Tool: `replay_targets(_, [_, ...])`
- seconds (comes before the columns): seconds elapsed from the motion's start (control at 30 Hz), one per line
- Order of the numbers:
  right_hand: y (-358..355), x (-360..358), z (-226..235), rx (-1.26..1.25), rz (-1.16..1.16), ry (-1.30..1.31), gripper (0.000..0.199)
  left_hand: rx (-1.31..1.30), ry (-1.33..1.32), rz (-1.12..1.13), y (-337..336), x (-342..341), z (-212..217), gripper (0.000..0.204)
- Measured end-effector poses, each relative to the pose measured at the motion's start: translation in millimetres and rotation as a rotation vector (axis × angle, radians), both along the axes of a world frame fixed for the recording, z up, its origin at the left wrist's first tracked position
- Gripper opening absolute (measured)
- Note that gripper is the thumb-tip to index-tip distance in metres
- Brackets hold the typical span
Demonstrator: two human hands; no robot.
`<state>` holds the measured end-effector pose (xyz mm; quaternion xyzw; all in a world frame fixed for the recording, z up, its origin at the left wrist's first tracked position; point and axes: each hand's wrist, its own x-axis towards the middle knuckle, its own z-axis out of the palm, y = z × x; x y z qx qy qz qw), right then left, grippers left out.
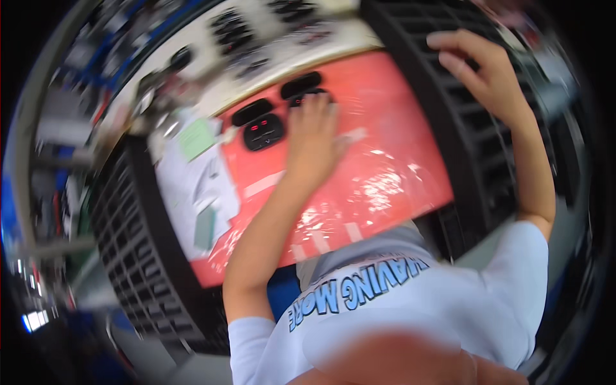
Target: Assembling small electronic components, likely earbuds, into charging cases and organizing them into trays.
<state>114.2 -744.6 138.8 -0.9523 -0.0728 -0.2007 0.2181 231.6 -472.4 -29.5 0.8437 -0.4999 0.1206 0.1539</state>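
Two small black flip-lid cases, apparently earbud charging cases, lie with lids raised at the far side of a red plastic-covered work mat (pixel 398 135). The left charging case (pixel 263 135) shows red lights inside. My left hand (pixel 314 131) reaches over the right charging case (pixel 301 85), fingers stretched out and their tips on its near part, which they partly hide. A red glow shows beside the fingertips. Off to the right, my right hand (pixel 484 77) hovers above a black slotted tray, fingers bent, thumb and forefinger apart, with nothing visible between them.
White papers (pixel 192 186) and a green note (pixel 196 138) lie along the mat's left side. Behind it, a pale shelf (pixel 192 77) bears rows of black pieces (pixel 231 32). Black slotted trays flank the mat, the left tray (pixel 144 256) and the right tray (pixel 449 96).
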Motion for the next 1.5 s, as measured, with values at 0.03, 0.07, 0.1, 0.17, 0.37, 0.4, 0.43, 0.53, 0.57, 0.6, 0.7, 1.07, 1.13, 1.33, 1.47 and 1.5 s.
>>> replay_targets(0.03, [-6, -39, 21, -0.071, -0.154, 0.005, 0.026, -0.028, 0.033, -0.041, -7, -2, 3, 0.063])
replay_targets(0.07, [-23, -74, 23, -0.114, -0.284, 0.035, 0.028, -0.042, 0.053, -0.044, -9, -4, 6, 0.061])
replay_targets(0.1, [-38, -106, 22, -0.151, -0.393, 0.060, 0.029, -0.040, 0.069, -0.059, -12, -6, 9, 0.060])
replay_targets(0.17, [-36, -164, 15, -0.354, -0.598, 0.149, 0.033, -0.048, 0.088, -0.101, -17, -10, 10, 0.058])
replay_targets(0.37, [-37, -228, -36, -0.307, -0.789, 0.412, 0.022, -0.093, 0.044, -0.088, -13, -21, 15, 0.054])
replay_targets(0.4, [-44, -227, -43, -0.371, -0.787, 0.389, 0.025, -0.123, 0.042, -0.107, -13, -22, 15, 0.050])
replay_targets(0.43, [-48, -226, -47, -0.435, -0.781, 0.363, 0.029, -0.153, 0.039, -0.123, -13, -22, 16, 0.047])
replay_targets(0.53, [-48, -216, -46, -0.483, -0.804, 0.394, 0.037, -0.173, 0.020, -0.157, -11, -22, 14, 0.042])
replay_targets(0.57, [-52, -215, -45, -0.479, -0.793, 0.442, 0.044, -0.203, 0.008, -0.156, -13, -24, 14, 0.039])
replay_targets(0.6, [-54, -214, -47, -0.513, -0.764, 0.440, 0.045, -0.213, -0.003, -0.136, -12, -23, 14, 0.039])
replay_targets(0.7, [-59, -216, -40, -0.519, -0.600, 0.441, 0.049, -0.237, 0.004, -0.176, -8, -21, 15, 0.034])
replay_targets(1.07, [4, -119, -1, 0.453, -0.199, 0.356, 0.041, -0.370, 0.619, -0.426, -20, -67, 53, 0.060])
replay_targets(1.13, [24, -82, -20, 0.608, -0.037, 0.506, 0.036, -0.510, 0.811, -0.469, -22, -77, 55, 0.066])
replay_targets(1.33, [64, -4, -38, 0.311, 0.331, 0.607, 0.085, -0.737, 0.913, -0.194, -9, -55, 32, 0.065])
replay_targets(1.47, [49, 23, -43, 0.609, 0.346, 0.745, 0.070, -0.747, 0.825, -0.102, -5, -42, 22, 0.066])
replay_targets(1.5, [41, 30, -45, 0.705, 0.288, 0.660, 0.049, -0.715, 0.730, -0.088, -7, -44, 20, 0.066])
